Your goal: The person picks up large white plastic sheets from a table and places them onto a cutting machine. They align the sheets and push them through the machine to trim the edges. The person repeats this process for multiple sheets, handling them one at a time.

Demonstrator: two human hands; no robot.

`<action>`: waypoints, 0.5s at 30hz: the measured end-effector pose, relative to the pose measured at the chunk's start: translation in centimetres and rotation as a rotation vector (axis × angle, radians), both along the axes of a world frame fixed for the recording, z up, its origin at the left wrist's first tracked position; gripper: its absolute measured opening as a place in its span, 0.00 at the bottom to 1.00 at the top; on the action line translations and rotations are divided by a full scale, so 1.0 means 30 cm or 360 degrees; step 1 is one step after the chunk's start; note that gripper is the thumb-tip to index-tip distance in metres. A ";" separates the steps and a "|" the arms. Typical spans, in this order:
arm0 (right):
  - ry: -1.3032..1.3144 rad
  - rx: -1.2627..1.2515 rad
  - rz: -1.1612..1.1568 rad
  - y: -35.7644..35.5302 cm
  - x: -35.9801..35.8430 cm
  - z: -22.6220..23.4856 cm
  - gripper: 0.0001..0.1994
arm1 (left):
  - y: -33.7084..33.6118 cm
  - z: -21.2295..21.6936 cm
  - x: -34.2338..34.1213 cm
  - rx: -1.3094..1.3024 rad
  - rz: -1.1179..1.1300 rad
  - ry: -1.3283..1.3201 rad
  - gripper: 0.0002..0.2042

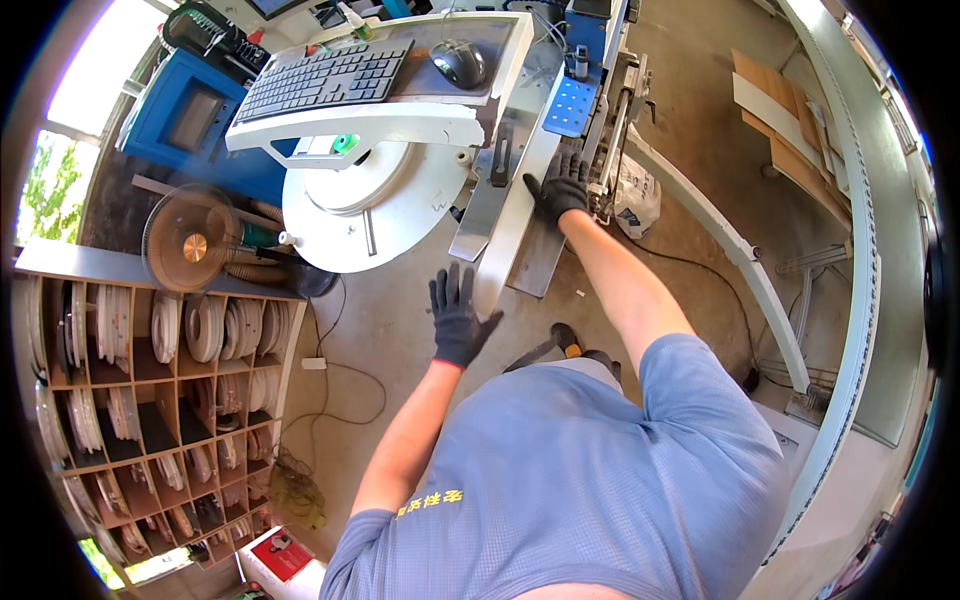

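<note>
Both my hands wear black gloves. My left hand (460, 316) has its fingers stretched and spread, beside the near end of a long white strip-like panel (512, 232); whether it touches the panel I cannot tell. Farther along, my right hand (562, 188) lies open at the panel's right side, thumb apart and fingers pointing forward over the edge of the machine. A grey metal plate (540, 262) shows to the right of the panel's near end. Beyond the right hand is a blue plate with holes (570, 108). Nothing is visibly gripped by either hand.
A keyboard (325, 80) and mouse (458, 64) rest on a white-edged stand, above a white round disc (370, 235). A fan (190, 238) and a shelf of rolls (165, 385) stand left. Cables (335, 365) cross the floor; a curved rail (700, 220) is right.
</note>
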State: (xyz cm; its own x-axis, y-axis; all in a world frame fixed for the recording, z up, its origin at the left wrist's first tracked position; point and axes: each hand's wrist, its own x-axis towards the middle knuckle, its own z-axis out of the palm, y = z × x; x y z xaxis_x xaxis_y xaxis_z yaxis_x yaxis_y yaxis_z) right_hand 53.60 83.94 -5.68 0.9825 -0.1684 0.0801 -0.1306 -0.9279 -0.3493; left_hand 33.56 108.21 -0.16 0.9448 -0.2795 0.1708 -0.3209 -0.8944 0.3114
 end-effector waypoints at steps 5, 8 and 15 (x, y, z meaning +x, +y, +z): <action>0.0021 0.0018 0.0118 0.168 -0.364 0.011 0.43 | -0.038 0.001 0.180 -0.0041 -0.0077 0.0083 0.47; -0.0011 0.0044 0.0334 0.244 -0.513 0.015 0.48 | -0.003 -0.033 0.303 -0.0211 -0.0220 -0.0067 0.43; 0.0053 0.0058 0.0198 0.194 -0.342 0.056 0.49 | -0.128 -0.071 0.524 -0.0261 -0.0244 -0.0131 0.31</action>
